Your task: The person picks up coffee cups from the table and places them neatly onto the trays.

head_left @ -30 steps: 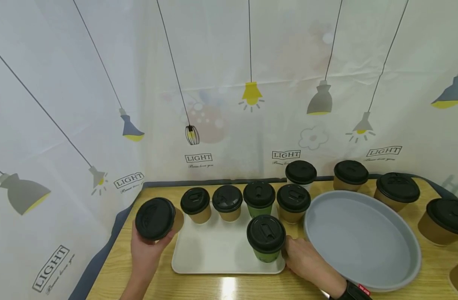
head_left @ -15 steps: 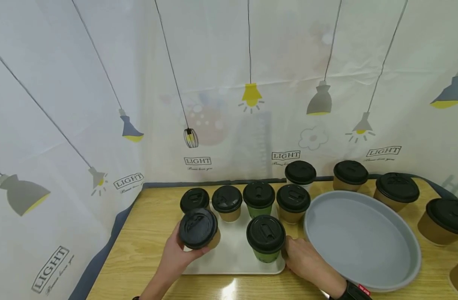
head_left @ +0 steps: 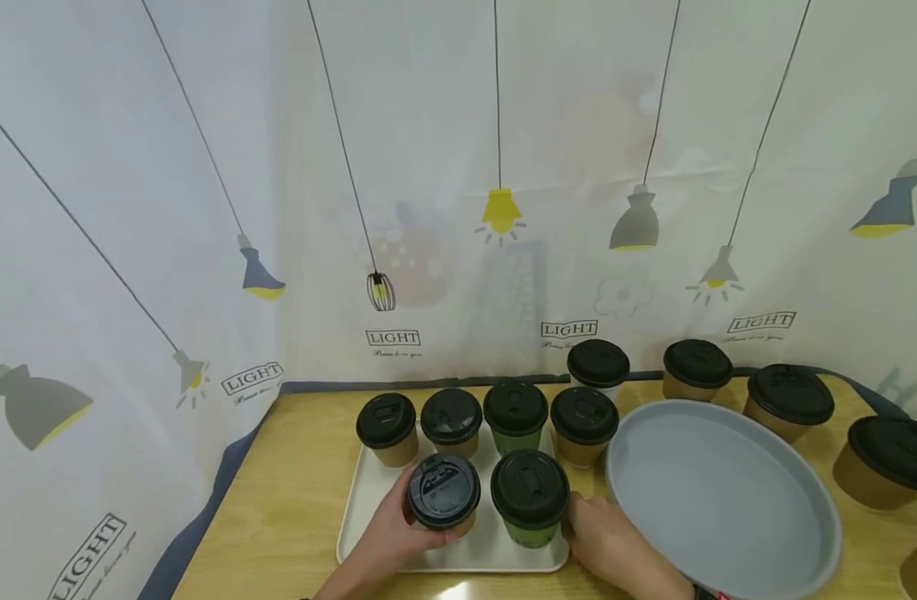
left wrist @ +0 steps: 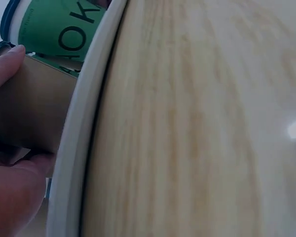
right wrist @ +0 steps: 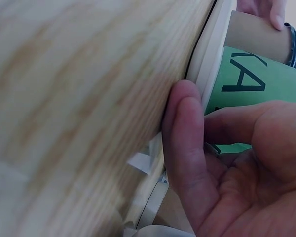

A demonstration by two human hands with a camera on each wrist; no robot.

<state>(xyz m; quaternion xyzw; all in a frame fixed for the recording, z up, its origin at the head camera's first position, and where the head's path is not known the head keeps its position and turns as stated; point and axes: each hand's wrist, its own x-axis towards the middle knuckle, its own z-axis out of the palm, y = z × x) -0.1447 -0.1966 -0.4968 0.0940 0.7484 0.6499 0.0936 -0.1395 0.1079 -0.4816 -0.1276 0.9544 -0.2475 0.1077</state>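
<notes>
- Table (head_left: 263, 500): pale wood grain, with a patch of glare at the near side of the tray.
- Right hand (head_left: 616, 542): at the tray's near right corner, thumb inside and fingers outside, pinching the rim.
- Left hand (head_left: 391, 533): curled round the brown cup from its left and near sides, thumb against the wall.
- Brown cup (head_left: 443, 492): in the left hand's grip over the near middle of the tray, black lid up; whether its base touched the tray was hidden.
- Green cup (head_left: 531, 500): upright on the tray, between the brown cup and the right hand, black-lidded, with dark capitals on its side.
- Tray (head_left: 363, 508): white, with rounded corners and a low rim.
- Dish (head_left: 721, 500): grey, round and shallow, to the right of the right hand.
- Back row (head_left: 451, 421): two brown cups and a green one, all black-lidded, upright along the tray's far side; a fourth cup (head_left: 584, 425), brown, stood just right of the tray.
- Side cups (head_left: 789, 400): four brown ones with black lids, set around the dish's far and right sides.
- White cup (head_left: 598, 367): black-lidded, behind the fourth cup.
- Backdrop (head_left: 443, 125): pale cloth printed with hanging lamps and "LIGHT".
</notes>
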